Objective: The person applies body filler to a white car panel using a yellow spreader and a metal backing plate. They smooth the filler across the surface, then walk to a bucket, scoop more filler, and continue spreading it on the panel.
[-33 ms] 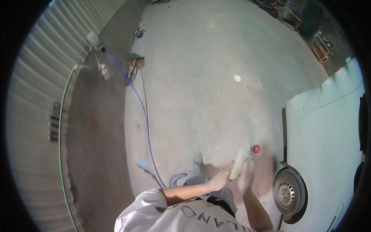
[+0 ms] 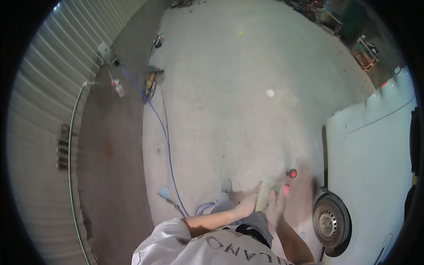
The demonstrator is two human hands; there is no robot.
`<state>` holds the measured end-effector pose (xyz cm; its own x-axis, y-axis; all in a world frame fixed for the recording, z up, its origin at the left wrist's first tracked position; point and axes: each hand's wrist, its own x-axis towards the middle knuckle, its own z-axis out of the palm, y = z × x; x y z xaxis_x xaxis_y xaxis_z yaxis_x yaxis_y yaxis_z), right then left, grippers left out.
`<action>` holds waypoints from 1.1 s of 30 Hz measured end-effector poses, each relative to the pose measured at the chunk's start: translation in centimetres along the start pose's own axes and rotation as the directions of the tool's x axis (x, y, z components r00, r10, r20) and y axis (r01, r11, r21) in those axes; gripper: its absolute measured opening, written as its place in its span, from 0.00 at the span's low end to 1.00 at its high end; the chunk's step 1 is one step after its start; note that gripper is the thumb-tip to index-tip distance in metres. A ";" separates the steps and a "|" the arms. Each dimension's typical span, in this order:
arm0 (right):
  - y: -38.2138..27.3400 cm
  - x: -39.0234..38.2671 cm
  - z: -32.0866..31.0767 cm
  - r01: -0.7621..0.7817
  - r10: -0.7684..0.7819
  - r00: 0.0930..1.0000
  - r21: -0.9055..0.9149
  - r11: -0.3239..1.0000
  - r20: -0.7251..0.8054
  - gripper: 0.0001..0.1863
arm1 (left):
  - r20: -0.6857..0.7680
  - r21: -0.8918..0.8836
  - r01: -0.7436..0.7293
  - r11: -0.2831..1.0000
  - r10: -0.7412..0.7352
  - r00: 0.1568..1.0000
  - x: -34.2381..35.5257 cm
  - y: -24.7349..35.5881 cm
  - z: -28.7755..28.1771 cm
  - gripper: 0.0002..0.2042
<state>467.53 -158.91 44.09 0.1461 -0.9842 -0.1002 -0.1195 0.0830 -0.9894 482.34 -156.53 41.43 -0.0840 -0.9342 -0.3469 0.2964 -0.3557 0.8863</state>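
In front of my body, a pale yellowish-green rectangular pad [image 2: 265,194], its exact kind unclear, is held between my two hands. My left hand [image 2: 248,206] is closed on its left edge, with the fingers pointing up along it. On the opposite side, my right hand [image 2: 277,206] grips the right edge and lower face, slightly blurred. Just past the right fingers glows a red patch [image 2: 286,190], whose source I cannot make out. A small round dark-rimmed thing with a red top [image 2: 292,173] is beyond it, up and to the right.
A white vehicle [image 2: 375,145] with a wheel [image 2: 330,220] stands close on my right. On the left, a blue hose [image 2: 164,128] runs along the floor near my foot [image 2: 226,185], beside a tool with a light-blue part [image 2: 164,191]. A corrugated wall [image 2: 39,101] borders the far left.
Both hands have shifted slightly left with the pad, and its tilt has changed. My right hand looks less smeared. A red patch now shows beside the right fingers.
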 end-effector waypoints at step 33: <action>-20.7 99.4 19.6 0.892 -0.458 0.452 -0.373 0.256 0.765 0.17 | -0.420 0.416 -0.206 0.886 0.388 0.820 71.6 48.3 -35.2 0.15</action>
<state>503.74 -255.38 52.51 0.8723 -0.3633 0.3273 -0.2670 -0.9146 -0.3037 524.08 -239.58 48.60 0.4455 -0.8926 -0.0690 -0.1160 -0.1340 0.9842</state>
